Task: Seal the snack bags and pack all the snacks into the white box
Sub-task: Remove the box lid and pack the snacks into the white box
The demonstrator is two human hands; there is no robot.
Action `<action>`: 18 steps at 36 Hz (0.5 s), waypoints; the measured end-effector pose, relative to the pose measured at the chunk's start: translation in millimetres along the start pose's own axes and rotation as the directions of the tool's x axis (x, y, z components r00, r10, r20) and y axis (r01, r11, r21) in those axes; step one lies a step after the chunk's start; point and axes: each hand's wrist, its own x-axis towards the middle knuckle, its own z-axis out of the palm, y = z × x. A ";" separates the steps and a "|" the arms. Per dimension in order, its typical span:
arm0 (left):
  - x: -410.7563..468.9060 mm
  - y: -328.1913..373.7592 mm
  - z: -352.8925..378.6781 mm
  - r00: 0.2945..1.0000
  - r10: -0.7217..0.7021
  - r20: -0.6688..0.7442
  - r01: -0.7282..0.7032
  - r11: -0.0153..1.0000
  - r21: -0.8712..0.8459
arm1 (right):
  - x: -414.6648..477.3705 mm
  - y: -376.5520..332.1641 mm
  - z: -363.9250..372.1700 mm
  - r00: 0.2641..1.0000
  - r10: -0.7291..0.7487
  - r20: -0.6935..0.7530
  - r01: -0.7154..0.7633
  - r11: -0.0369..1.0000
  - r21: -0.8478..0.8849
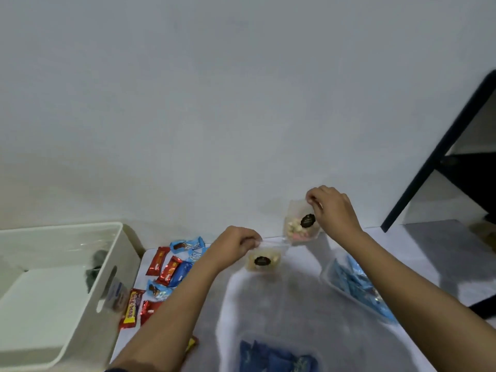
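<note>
- The white box [48,280] sits at the left edge of the bench [268,304], and from where I stand it looks almost bare: one dark shape near its far wall that I cannot make out, and no snacks I can name. Packing, I would say, has hardly begun.
- Just right of the box, the loose wrapped snacks [169,269], red, blue and one yellow, lie scattered on the bench, none of them packed yet.
- The left hand [236,247] reaches forward from a long, nearly straight forearm, knuckles up, its grip pinched closed on the top edge of the near snack bag [264,260], which lies on the bench.
- The right hand [331,208] is raised higher and further out, wrist bent down, its grip closed on the upper corner of the far snack bag [302,224], held upright off the bench. Whether either bag is sealed I cannot tell.
- Two clear trays of blue packets, the near tray [279,355] and the right-hand tray [357,288], wait unpacked too.
</note>
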 end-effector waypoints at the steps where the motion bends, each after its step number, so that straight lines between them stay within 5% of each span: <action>1: -6.6 1.2 -11.8 1.000 0.028 -0.004 -0.028 0.999 0.034 | 0.6 -12.0 -4.3 1.000 -0.006 -0.011 0.006 1.000 -0.011; 8: -65.0 -8.8 -113.3 0.963 0.158 -0.218 -0.139 0.985 0.098 | -1.6 -120.2 -21.1 0.995 -0.002 -0.102 0.001 1.000 -0.010; 18: -171.5 -80.7 -247.1 0.946 0.134 -0.294 -0.148 0.989 -0.025 | 2.4 -308.1 12.0 0.993 -0.045 -0.109 0.070 0.967 0.246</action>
